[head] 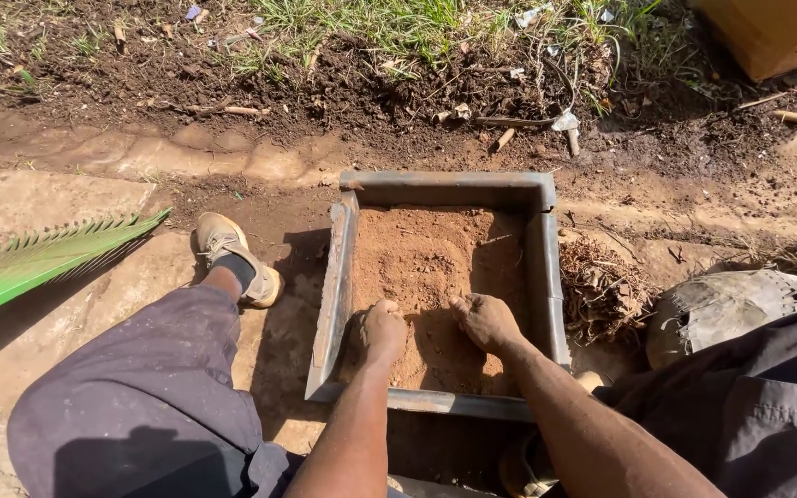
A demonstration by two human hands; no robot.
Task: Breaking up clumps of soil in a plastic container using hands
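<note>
A square grey metal mould [541,277] lies on the ground in front of me, filled with reddish-brown sandy soil [422,258]. Both my hands are inside it, near its closer edge. My left hand [382,330] is curled into a fist and presses down into the soil. My right hand [484,320] rests beside it, fingers bent, knuckles down on the soil. Both hands are dusted with earth. I cannot see anything gripped in either hand.
My left leg in dark trousers and a tan shoe [230,258] stretches out left of the mould. A green palm frond [39,263] lies far left. Dry roots [601,295] and a worn sack-like object [731,309] sit to the right. Dark soil and grass lie beyond.
</note>
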